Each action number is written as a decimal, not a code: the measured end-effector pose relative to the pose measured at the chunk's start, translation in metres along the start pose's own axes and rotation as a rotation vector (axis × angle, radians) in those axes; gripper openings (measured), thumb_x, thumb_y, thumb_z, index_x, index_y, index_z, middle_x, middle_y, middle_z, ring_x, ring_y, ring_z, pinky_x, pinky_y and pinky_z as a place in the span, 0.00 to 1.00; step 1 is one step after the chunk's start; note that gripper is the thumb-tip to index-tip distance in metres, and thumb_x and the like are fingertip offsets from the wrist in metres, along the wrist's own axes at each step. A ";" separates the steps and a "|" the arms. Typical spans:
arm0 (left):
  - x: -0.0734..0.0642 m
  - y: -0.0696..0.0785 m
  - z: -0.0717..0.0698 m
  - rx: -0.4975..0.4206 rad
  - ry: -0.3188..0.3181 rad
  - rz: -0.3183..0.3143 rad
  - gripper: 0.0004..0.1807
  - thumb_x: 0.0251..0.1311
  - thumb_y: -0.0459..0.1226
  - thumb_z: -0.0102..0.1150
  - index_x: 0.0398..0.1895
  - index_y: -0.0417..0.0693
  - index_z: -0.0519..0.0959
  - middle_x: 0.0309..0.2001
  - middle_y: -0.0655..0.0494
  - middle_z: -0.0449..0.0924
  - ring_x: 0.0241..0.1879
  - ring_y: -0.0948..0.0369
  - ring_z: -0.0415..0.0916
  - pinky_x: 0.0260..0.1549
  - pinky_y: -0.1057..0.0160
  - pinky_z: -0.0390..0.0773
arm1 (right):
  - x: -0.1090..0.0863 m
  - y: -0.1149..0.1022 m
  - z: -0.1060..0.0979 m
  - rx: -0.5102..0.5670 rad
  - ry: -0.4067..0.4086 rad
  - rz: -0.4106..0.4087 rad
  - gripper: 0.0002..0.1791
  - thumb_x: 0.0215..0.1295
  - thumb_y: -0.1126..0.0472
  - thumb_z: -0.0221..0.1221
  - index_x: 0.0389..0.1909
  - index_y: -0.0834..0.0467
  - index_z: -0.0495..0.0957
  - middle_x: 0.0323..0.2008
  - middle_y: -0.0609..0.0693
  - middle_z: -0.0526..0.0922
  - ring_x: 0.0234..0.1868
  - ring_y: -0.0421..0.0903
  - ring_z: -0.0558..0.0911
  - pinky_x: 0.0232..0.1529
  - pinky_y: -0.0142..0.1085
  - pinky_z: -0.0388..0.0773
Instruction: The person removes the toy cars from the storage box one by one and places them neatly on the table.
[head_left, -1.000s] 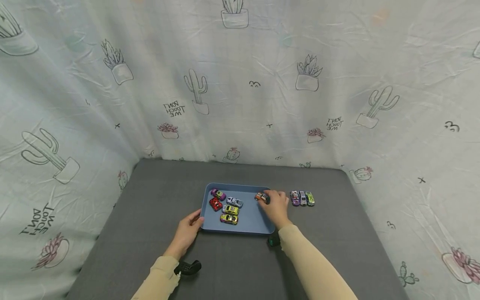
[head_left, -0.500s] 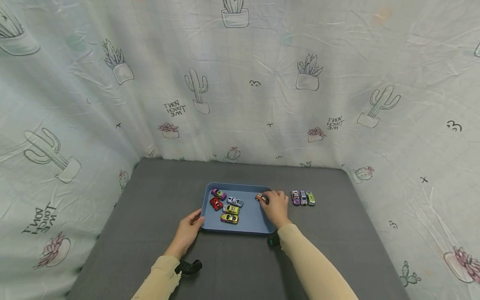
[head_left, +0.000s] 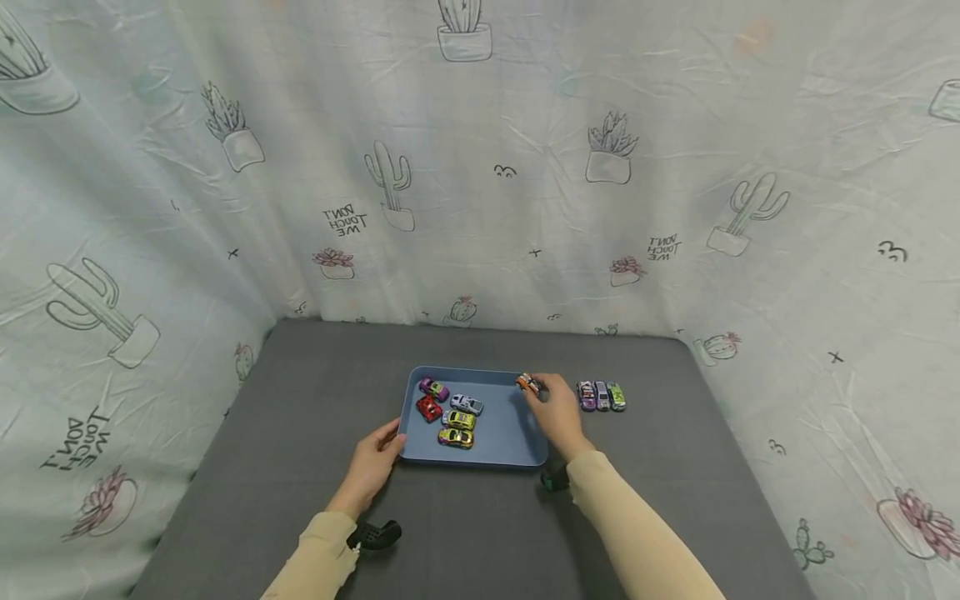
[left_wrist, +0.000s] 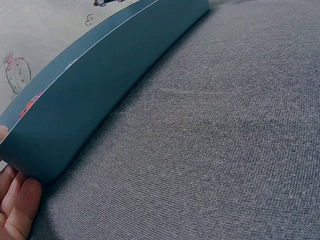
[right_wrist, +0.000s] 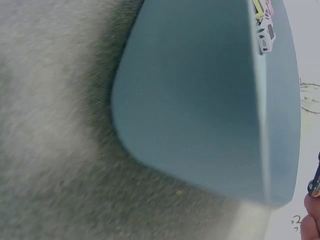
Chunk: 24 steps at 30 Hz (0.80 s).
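My right hand (head_left: 558,414) pinches an orange and black toy car (head_left: 528,383) over the far right corner of a blue tray (head_left: 502,458). In the right wrist view only fingertips (right_wrist: 311,217) and part of that car show at the right edge. My left hand (head_left: 372,462) grips the tray's near left corner, thumb over the rim and fingers against the outer wall. Inside the tray, on its left side, lie a purple toy car (head_left: 434,388), a red one (head_left: 429,408), a white one (head_left: 467,404) and two yellow ones (head_left: 458,420).
To the right of the tray, three toy cars (head_left: 602,396) stand side by side on the grey tabletop (head_left: 465,542). A cactus-print curtain (head_left: 495,275) hangs behind the table and along both sides. Each wrist wears a dark camera strap.
My right hand has lifted the orange and black toy car from the tray floor, up and slightly right. The left hand stays on the tray corner.
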<state>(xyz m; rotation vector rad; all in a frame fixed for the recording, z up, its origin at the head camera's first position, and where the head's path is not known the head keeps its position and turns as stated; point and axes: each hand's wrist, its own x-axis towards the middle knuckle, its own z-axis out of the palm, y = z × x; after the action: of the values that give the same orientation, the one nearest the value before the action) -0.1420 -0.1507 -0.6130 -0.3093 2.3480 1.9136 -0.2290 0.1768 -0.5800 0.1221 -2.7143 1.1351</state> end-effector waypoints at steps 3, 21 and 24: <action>0.000 -0.001 0.000 0.002 0.002 0.000 0.25 0.71 0.39 0.52 0.70 0.47 0.67 0.64 0.44 0.70 0.61 0.51 0.69 0.55 0.53 0.74 | -0.003 0.001 -0.005 0.027 -0.001 0.014 0.18 0.63 0.57 0.65 0.52 0.58 0.79 0.47 0.53 0.79 0.49 0.50 0.78 0.50 0.47 0.76; -0.001 -0.001 0.000 -0.009 -0.001 -0.001 0.25 0.71 0.39 0.52 0.69 0.46 0.67 0.64 0.44 0.70 0.61 0.52 0.70 0.55 0.52 0.74 | -0.016 0.025 -0.032 0.096 0.076 0.054 0.20 0.64 0.55 0.65 0.52 0.60 0.77 0.46 0.54 0.77 0.44 0.49 0.76 0.45 0.44 0.77; -0.001 -0.001 0.000 -0.004 0.000 -0.002 0.25 0.71 0.39 0.52 0.69 0.46 0.67 0.64 0.44 0.70 0.61 0.52 0.69 0.55 0.52 0.74 | -0.018 0.035 -0.041 0.109 0.089 0.076 0.20 0.65 0.55 0.64 0.53 0.61 0.77 0.45 0.55 0.77 0.43 0.49 0.77 0.43 0.44 0.77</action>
<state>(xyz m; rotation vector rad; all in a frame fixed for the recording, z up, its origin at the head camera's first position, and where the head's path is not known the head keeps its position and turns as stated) -0.1409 -0.1513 -0.6138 -0.3121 2.3430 1.9171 -0.2107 0.2299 -0.5801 -0.0149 -2.6002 1.2778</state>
